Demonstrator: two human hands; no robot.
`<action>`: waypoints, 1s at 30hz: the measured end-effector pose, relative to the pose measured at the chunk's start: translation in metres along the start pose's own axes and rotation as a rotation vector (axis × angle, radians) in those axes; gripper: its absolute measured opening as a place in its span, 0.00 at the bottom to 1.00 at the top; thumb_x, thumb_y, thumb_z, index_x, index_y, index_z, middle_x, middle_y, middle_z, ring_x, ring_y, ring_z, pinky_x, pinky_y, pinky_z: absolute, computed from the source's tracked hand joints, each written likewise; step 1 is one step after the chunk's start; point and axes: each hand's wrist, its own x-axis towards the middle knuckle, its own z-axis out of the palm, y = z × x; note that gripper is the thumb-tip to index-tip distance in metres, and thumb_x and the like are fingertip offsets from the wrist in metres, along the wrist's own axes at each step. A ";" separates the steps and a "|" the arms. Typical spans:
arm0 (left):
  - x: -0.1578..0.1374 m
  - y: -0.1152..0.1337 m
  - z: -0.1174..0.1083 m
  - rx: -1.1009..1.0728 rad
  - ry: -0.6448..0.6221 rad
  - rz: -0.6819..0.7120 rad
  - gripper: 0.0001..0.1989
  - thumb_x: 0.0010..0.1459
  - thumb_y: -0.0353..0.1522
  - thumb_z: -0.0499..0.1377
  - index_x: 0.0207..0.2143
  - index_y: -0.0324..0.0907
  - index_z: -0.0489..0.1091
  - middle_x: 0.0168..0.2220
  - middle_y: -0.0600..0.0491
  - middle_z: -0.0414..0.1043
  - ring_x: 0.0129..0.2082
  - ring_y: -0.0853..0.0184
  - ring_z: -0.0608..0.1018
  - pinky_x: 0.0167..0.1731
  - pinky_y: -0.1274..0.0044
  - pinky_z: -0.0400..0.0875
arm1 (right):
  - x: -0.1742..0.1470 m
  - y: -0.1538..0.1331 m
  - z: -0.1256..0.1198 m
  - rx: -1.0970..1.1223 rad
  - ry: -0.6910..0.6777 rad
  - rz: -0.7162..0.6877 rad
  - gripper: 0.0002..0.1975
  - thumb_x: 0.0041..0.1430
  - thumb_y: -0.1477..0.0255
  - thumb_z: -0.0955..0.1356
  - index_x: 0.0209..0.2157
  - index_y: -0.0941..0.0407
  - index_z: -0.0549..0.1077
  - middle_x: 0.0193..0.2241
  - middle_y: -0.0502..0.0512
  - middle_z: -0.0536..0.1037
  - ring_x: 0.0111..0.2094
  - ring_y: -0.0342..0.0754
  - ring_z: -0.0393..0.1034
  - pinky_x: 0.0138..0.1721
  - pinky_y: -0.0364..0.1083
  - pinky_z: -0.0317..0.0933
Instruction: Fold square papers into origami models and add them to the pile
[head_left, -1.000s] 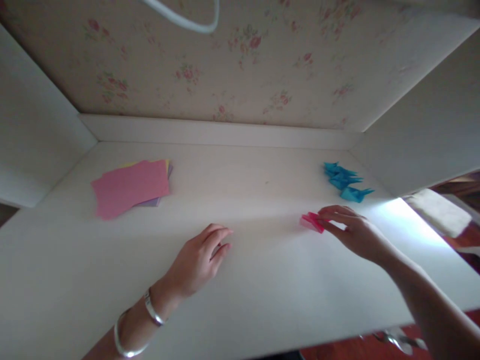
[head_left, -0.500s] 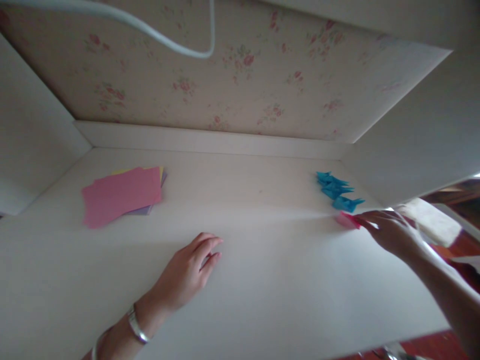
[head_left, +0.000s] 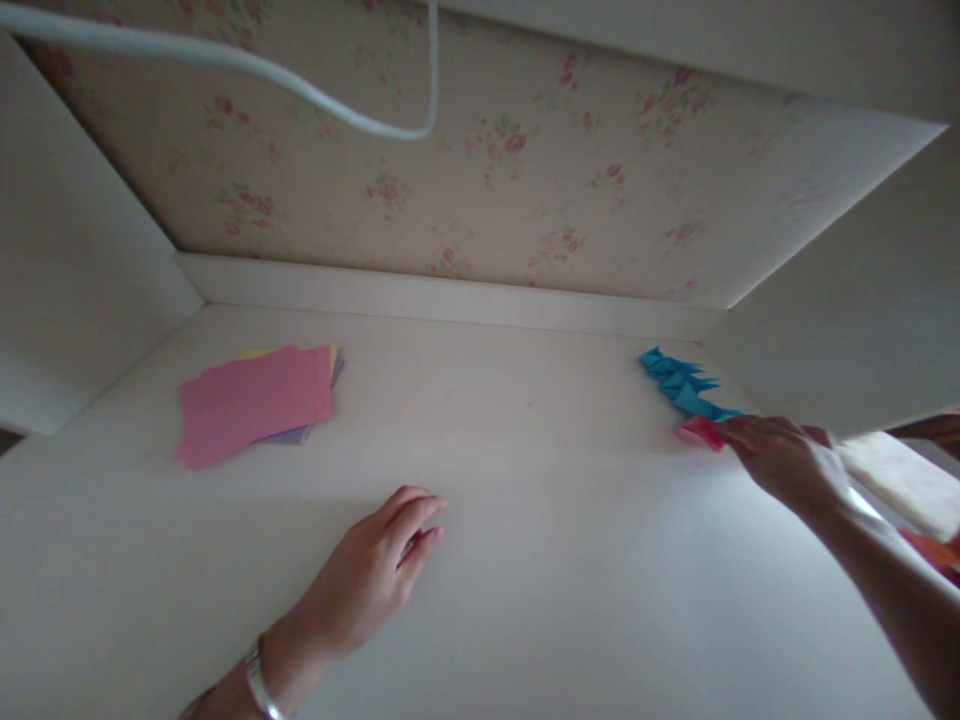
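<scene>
My right hand (head_left: 787,465) pinches the edge of a small pink folded paper figure (head_left: 699,433) at the right side of the white desk. Directly behind that figure lies a row of blue folded paper figures (head_left: 679,385), packed close together; the pink one sits against the nearest of them. My fingers partly cover the pink figure's right end. Resting near the middle of the desk, my left hand (head_left: 367,575) is loosely curled, with a gap between thumb and fingers and nothing seen in it.
A stack of paper sheets (head_left: 255,405), pink on top with yellow and purple edges showing, lies at the back left of the desk (head_left: 510,600). White side panels (head_left: 847,310) close in both ends. A white cable (head_left: 315,95) hangs before the flowered wall.
My right hand has brought the pink figure up close to the blue row, and the blue figures have bunched together. My left hand stays nearly still. The view has shifted slightly.
</scene>
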 end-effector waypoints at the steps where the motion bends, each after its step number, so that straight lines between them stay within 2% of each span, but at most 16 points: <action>1: 0.000 0.000 0.000 0.000 0.001 -0.006 0.12 0.67 0.29 0.53 0.51 0.46 0.65 0.45 0.49 0.72 0.39 0.65 0.80 0.38 0.77 0.77 | 0.003 0.003 0.002 -0.031 -0.043 -0.035 0.07 0.57 0.70 0.70 0.33 0.45 0.82 0.40 0.54 0.84 0.40 0.53 0.76 0.37 0.48 0.59; 3: 0.001 -0.001 0.000 -0.006 -0.002 -0.026 0.12 0.67 0.29 0.53 0.51 0.46 0.65 0.45 0.49 0.72 0.38 0.66 0.80 0.38 0.77 0.77 | 0.009 0.008 0.008 -0.105 -0.118 -0.090 0.10 0.60 0.67 0.67 0.35 0.45 0.82 0.43 0.54 0.83 0.41 0.53 0.76 0.37 0.49 0.60; 8: 0.001 -0.002 0.000 -0.040 -0.022 -0.093 0.11 0.67 0.30 0.53 0.51 0.47 0.65 0.46 0.50 0.72 0.37 0.68 0.79 0.38 0.78 0.76 | 0.023 0.019 0.022 -0.255 -0.169 -0.080 0.19 0.64 0.70 0.59 0.41 0.45 0.81 0.45 0.53 0.82 0.39 0.54 0.77 0.36 0.51 0.65; 15: 0.002 -0.006 0.000 -0.059 -0.013 -0.121 0.10 0.68 0.30 0.53 0.50 0.47 0.66 0.44 0.52 0.72 0.38 0.69 0.78 0.39 0.79 0.75 | 0.036 0.022 0.033 -0.315 -0.207 -0.065 0.20 0.66 0.66 0.58 0.46 0.44 0.80 0.48 0.53 0.81 0.41 0.56 0.78 0.37 0.52 0.68; 25: 0.002 -0.005 -0.001 -0.076 -0.018 -0.104 0.10 0.67 0.29 0.53 0.50 0.46 0.66 0.44 0.52 0.72 0.37 0.70 0.77 0.39 0.78 0.74 | 0.031 0.017 0.024 -0.293 -0.232 -0.051 0.21 0.67 0.63 0.56 0.48 0.44 0.79 0.50 0.52 0.80 0.45 0.57 0.76 0.42 0.54 0.69; 30: 0.002 -0.005 -0.001 -0.071 -0.017 -0.100 0.10 0.68 0.29 0.53 0.50 0.46 0.66 0.44 0.52 0.72 0.38 0.69 0.77 0.39 0.78 0.73 | 0.032 0.019 0.015 -0.261 -0.243 0.041 0.23 0.67 0.62 0.55 0.49 0.47 0.78 0.53 0.54 0.78 0.48 0.57 0.75 0.45 0.53 0.69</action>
